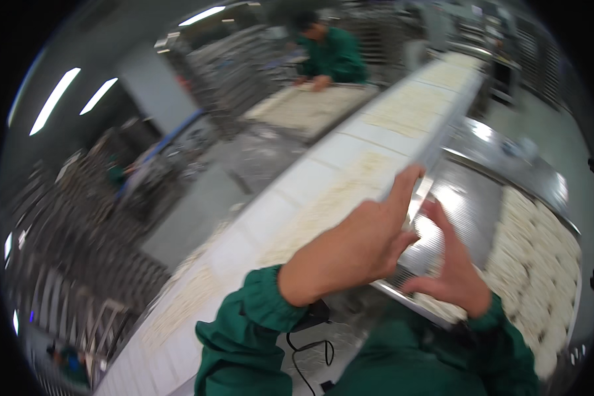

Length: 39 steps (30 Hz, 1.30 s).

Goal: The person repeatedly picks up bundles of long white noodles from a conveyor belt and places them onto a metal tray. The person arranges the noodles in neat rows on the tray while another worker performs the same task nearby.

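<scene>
My left hand (359, 247) is over the near edge of a white conveyor belt (302, 180), with its index finger stretched out and thumb apart. Facing it, my right hand (455, 272) hangs above a metal tray (468, 213), thumb and fingers spread, with nothing visible in it. A shiny metal edge (420, 198) shows between the two hands; whether the left fingertips touch it is unclear. Pale noodle portions (534, 267) fill the tray's right side in rows, and some lie beneath my right hand. Loose flat noodles (339, 198) run along the belt.
Across the belt a co-worker in green (336, 54) bends over a noodle-filled tray (307, 106). Stacked trays (227, 74) stand behind. A steel surface (515, 148) lies beyond my tray. A black cable (321, 346) hangs near my body. Motion blurs much of the view.
</scene>
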{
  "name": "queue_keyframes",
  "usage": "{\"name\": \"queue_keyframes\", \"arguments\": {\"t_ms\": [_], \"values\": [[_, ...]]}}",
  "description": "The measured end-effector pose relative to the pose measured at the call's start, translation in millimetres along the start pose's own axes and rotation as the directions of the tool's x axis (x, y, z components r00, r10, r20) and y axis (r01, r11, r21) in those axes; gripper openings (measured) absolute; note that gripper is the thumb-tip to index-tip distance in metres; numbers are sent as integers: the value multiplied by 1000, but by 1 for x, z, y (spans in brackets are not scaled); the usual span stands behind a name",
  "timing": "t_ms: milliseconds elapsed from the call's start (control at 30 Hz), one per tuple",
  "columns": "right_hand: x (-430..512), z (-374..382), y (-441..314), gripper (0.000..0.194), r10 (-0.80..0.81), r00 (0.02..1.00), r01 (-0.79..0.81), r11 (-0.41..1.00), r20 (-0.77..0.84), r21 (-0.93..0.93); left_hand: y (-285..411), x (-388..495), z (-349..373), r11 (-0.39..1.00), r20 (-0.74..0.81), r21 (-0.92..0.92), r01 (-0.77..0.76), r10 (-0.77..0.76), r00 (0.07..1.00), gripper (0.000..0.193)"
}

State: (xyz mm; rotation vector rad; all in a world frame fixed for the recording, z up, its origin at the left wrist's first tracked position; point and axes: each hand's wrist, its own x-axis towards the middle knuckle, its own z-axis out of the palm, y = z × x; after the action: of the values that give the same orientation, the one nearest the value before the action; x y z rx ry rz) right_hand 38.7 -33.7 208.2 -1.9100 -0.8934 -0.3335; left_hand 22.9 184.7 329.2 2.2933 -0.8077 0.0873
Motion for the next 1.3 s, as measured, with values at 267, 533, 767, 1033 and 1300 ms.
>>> {"name": "queue_keyframes", "arguments": {"t_ms": [267, 533, 767, 1033, 1300], "values": [[-7, -123, 99, 35, 97, 992, -125, 555, -85, -823, -114, 153, 81, 695, -49, -711, 110, -205, 978, 32], [-71, -91, 180, 41, 461, 884, -302, 692, 80, -656, -221, 193, 163, 949, -114, -145, 281, -298, 948, 36], [-105, -98, 179, 62, 506, 863, -410, 722, 20, -558, -118, 224, 215, 984, 180, 32, -174, 165, 970, 61], [-113, -105, 158, 50, 378, 926, -314, 743, -17, -591, -131, 225, 268, 976, 216, -125, -178, 202, 955, 70], [-134, -99, 157, 45, 495, 866, -386, 754, 73, -531, -201, 154, 316, 946, 53, 2, -324, 324, 945, 34]]}}
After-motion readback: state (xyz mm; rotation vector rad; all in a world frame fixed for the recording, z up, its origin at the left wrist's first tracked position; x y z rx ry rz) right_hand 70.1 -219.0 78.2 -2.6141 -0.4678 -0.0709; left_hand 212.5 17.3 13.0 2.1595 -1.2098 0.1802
